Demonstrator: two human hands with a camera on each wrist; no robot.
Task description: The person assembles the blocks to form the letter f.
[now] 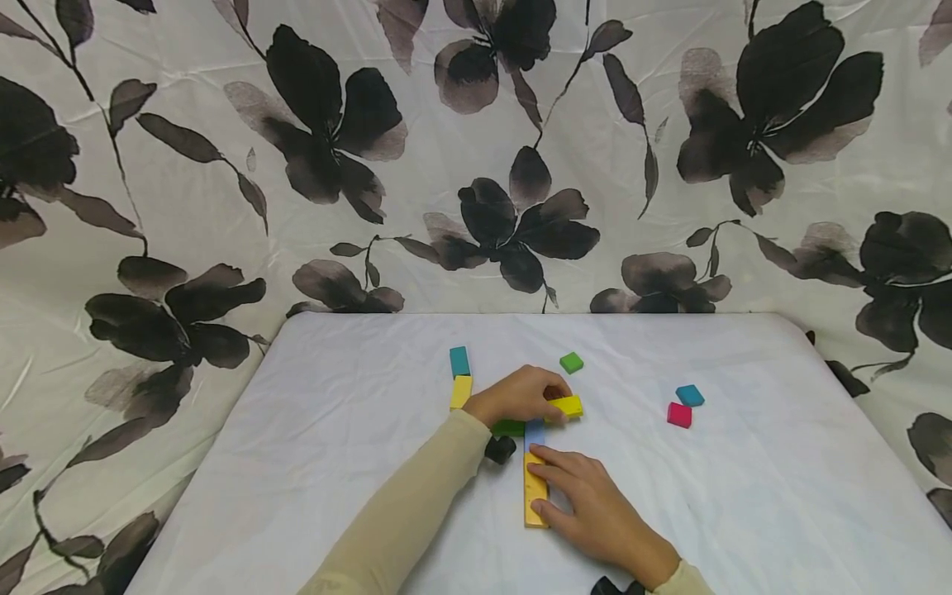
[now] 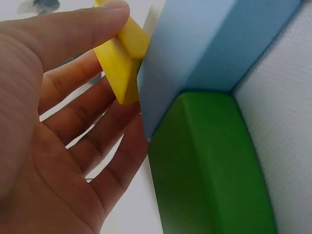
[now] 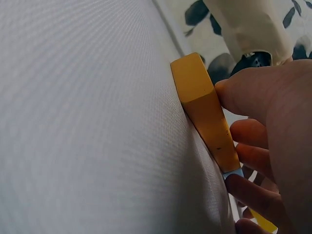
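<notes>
My left hand [image 1: 524, 393] pinches a small yellow block [image 1: 568, 406] between thumb and fingers. In the left wrist view, that yellow block [image 2: 122, 63] is held against or close beside a light blue block [image 2: 195, 48]; contact is hard to tell. A green block [image 2: 209, 161] butts against the blue one. In the head view, an orange-yellow block [image 1: 535, 516] lies lengthwise in line with the blue block [image 1: 533, 433]. Fingertips of my right hand [image 1: 591, 500] rest along the orange-yellow block [image 3: 212, 126] without curling round it. The left forearm hides part of the green block [image 1: 509, 428].
Beyond the left wrist lie a teal block [image 1: 459, 361] and another yellow block [image 1: 461, 390], end to end. A light green block [image 1: 571, 363] sits at the back. Rightward are a blue block [image 1: 690, 395] and a red block [image 1: 679, 415]. A white cloth covers the table [image 1: 781, 496].
</notes>
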